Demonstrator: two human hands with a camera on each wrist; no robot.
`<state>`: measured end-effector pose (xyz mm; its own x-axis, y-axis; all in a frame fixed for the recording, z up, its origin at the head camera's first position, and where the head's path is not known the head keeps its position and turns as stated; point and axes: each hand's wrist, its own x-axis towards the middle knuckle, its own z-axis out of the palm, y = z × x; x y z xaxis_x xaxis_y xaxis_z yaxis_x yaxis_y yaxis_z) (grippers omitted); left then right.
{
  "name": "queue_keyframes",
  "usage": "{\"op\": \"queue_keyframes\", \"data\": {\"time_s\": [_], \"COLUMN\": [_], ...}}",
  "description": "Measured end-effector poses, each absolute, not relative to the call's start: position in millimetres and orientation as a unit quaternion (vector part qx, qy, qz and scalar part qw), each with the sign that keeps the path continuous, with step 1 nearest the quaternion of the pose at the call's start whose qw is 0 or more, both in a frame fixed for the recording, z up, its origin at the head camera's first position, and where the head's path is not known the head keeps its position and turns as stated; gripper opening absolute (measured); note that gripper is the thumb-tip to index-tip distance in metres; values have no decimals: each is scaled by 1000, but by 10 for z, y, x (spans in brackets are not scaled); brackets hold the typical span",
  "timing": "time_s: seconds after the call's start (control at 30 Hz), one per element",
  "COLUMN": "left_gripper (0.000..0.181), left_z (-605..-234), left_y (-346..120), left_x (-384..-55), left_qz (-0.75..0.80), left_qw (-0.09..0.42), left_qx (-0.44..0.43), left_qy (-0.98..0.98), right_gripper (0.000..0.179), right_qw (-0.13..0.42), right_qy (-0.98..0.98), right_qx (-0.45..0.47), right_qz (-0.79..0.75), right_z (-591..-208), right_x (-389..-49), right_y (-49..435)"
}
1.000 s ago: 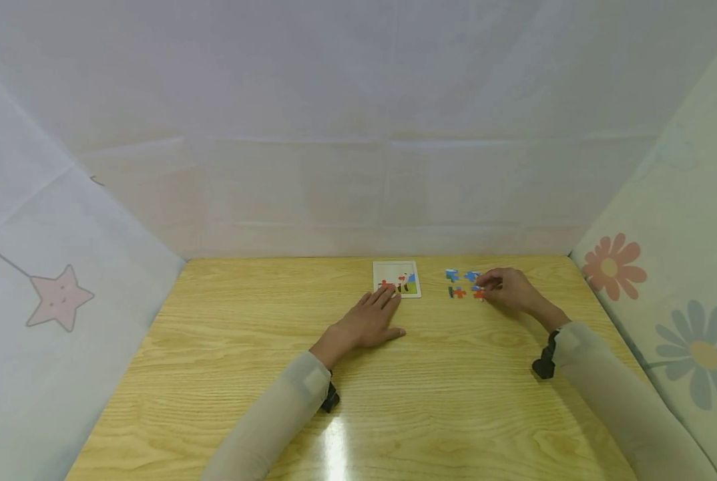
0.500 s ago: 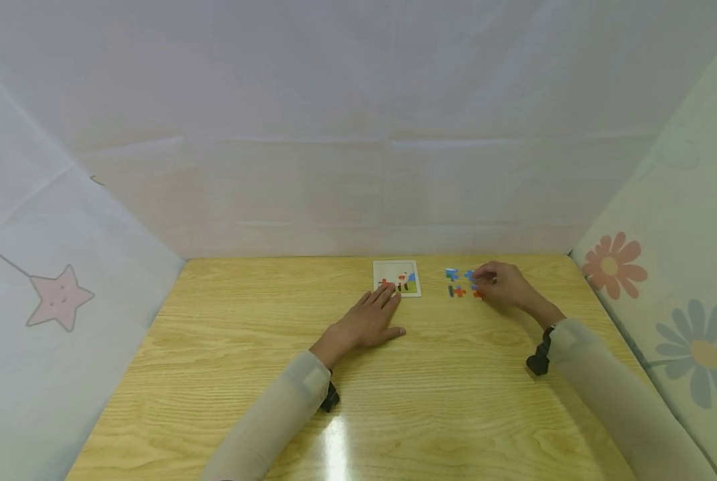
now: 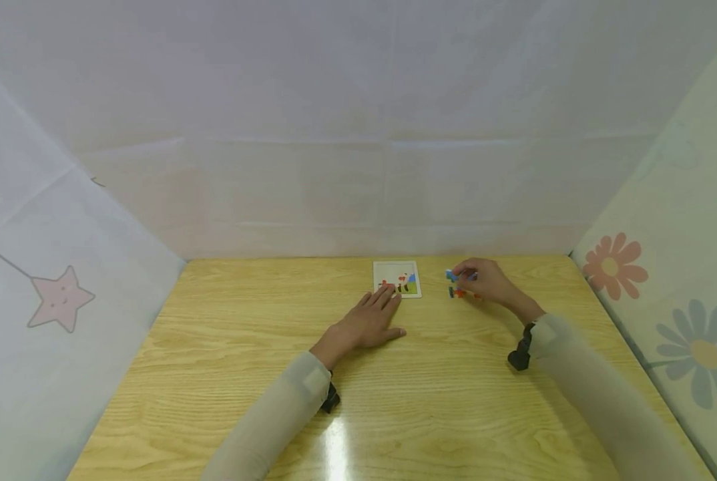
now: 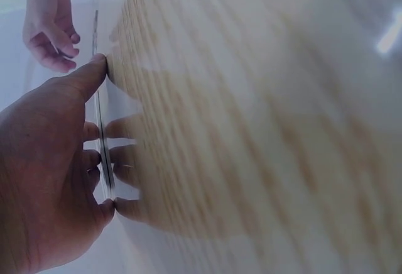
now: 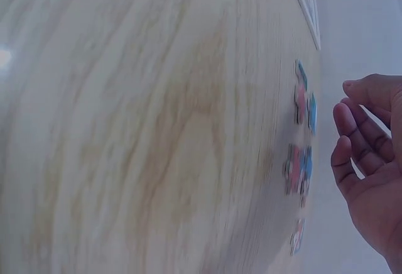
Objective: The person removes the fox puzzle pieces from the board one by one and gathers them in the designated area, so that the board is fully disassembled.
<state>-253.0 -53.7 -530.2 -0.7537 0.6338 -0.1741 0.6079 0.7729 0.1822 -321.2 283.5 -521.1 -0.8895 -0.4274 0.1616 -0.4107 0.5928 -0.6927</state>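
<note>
A square puzzle board (image 3: 390,270) lies near the table's far edge, with part of a picture in red, blue and green along its lower side. My left hand (image 3: 367,323) rests flat, its fingers spread and the fingertips on the board's near edge. Right of the board lie jigsaw pieces, among them a blue piece (image 3: 450,274) and a red piece (image 3: 457,292). My right hand (image 3: 485,279) hovers just over them with loosely bent fingers. In the right wrist view, no piece shows between the fingers of that hand (image 5: 374,154), and several pieces lie below it.
The wooden table (image 3: 286,287) meets a pale cloth backdrop (image 3: 286,200) close behind the board. Printed cloth stands at both sides, with a star (image 3: 61,298) on the left and flowers (image 3: 615,266) on the right. Each wrist wears a black camera (image 3: 519,356).
My right hand has moved left over the pieces, from the right-hand ones to the left-hand ones nearer the board. The left hand and the board have stayed put.
</note>
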Motion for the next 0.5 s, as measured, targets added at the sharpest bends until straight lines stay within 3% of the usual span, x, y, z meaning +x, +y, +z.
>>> {"op": "queue_keyframes", "data": {"time_s": [0.5], "left_gripper": [84], "left_z": [-5288], "left_y": [-490], "left_x": [-2521], "left_qz": [51], "left_qw": [111], "left_qx": [324], "left_qy": [938], "right_gripper": [25], "right_qw": [27], "right_qy": [883], "right_qx": [-246], "right_qz": [-398], "right_z": [-5185], "right_x": [-3302], "right_y": [2430]}}
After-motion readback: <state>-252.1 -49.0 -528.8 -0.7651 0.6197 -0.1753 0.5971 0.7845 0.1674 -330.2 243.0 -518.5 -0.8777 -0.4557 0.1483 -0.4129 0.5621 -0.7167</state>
